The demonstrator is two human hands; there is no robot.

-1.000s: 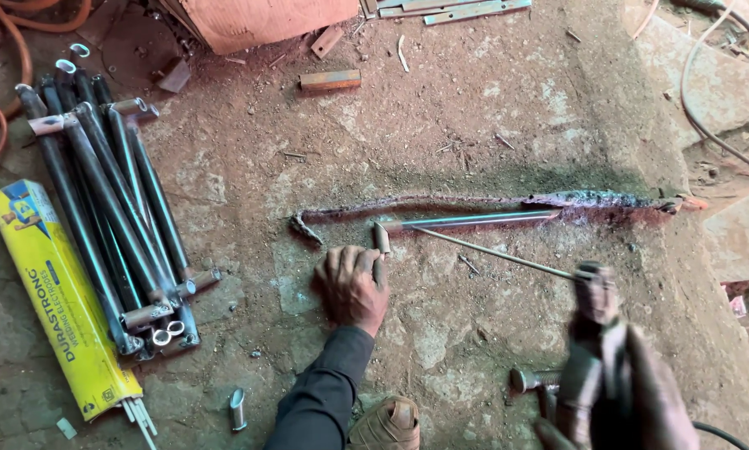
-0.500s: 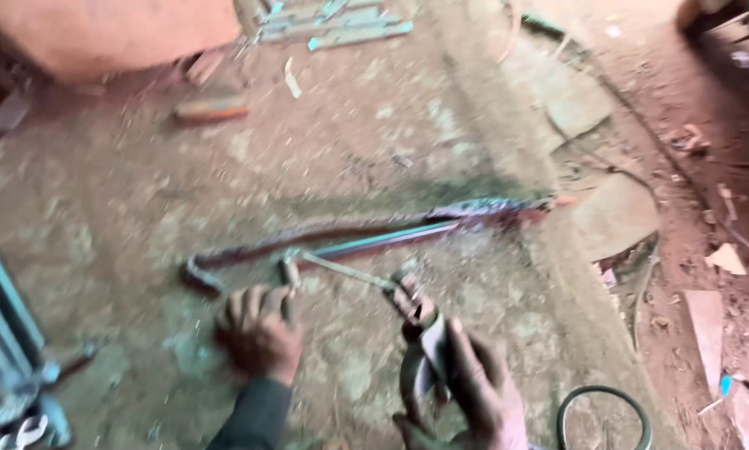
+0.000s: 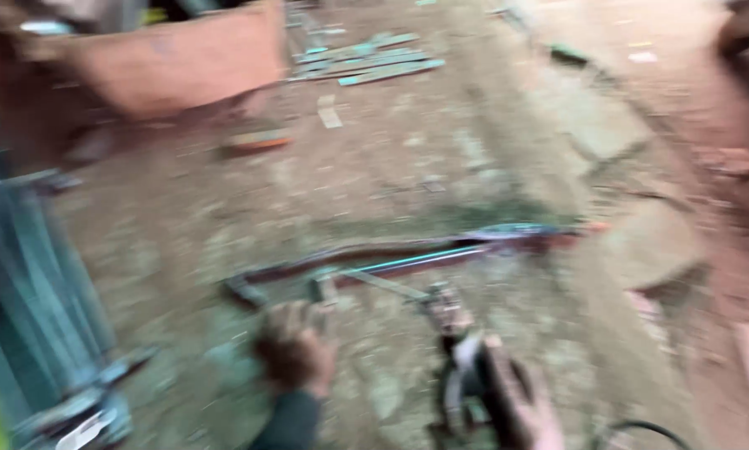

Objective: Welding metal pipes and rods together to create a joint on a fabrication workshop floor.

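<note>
Dusty concrete floor (image 3: pixel 441 150): left hand (image 3: pixel 295 350) spread flat beside a long rusty metal bar (image 3: pixel 408 254) lying there; right hand (image 3: pixel 516 404) grips a welding electrode holder (image 3: pixel 458 333), rod tip touching the bar.

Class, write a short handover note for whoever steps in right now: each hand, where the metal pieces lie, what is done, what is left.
Left hand: flat on the ground beside the small bracket on the long metal bar.
Right hand: grips a welding holder; its rod points toward the bracket.
Bundle of metal bars lies at left.
Done: bar and bracket laid in place.
Left: blur hides any finished joint; check it.
</note>
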